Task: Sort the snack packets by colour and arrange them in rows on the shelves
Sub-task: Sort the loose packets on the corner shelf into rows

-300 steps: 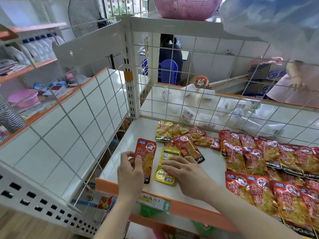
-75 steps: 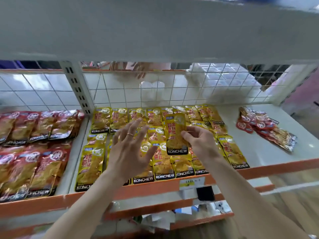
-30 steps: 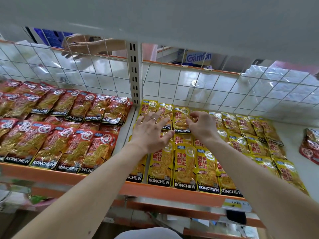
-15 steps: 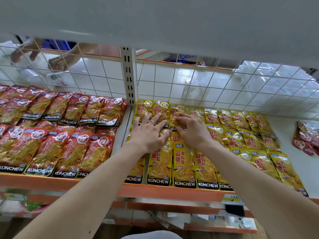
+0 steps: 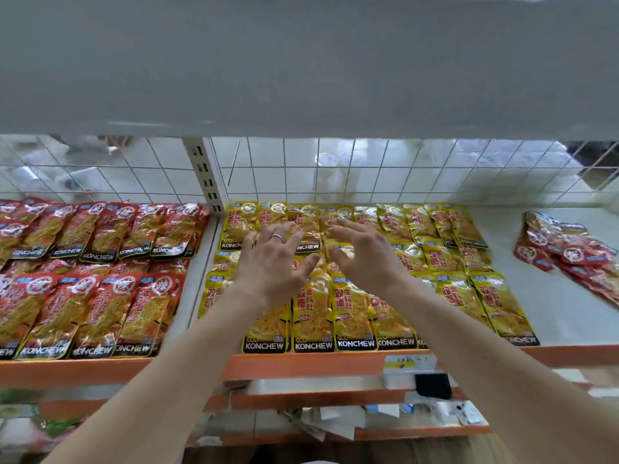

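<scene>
On the left bay of the shelf [image 5: 83, 370], red snack packets [image 5: 93, 272] were laid in two overlapping rows, labels outward, presumably so that one colour was kept together. Past the slotted upright post [image 5: 206, 175], yellow snack packets [image 5: 469, 236] were set in rows of their own, back to the wire grid [image 5: 368, 172]. Over the middle of these the left hand [image 5: 271, 262] was spread, fingers straight and apart, nothing gripped. Just beside it the right hand [image 5: 365, 259] was held likewise, splayed and empty. Whether the packets beneath were pressed or only hovered over could not be told, the fingertips being blurred; a squaring of the back row was judged likely. Well apart at the right, a loose heap of red packets [image 5: 569, 252] was seen unsorted in the yellow bay, so the task was judged unfinished.
</scene>
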